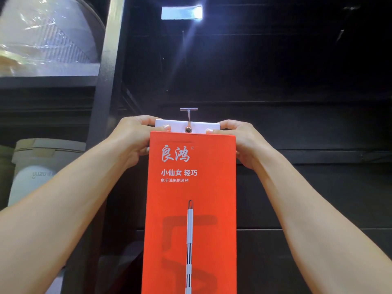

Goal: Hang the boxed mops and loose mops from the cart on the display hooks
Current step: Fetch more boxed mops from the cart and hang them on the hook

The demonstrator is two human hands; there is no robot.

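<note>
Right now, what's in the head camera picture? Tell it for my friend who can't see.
A left hand and right hand hold the top of a tall orange mop box, a metal hook at the hole in its white tab. A pale bin stands lower left.

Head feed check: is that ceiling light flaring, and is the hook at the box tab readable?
Head view: the ceiling light flares, streaks running down; the back panel is almost black; the orange box, white tab and hook are lit and sharp; wrapped goods upper left are blurred, with glare.
</note>
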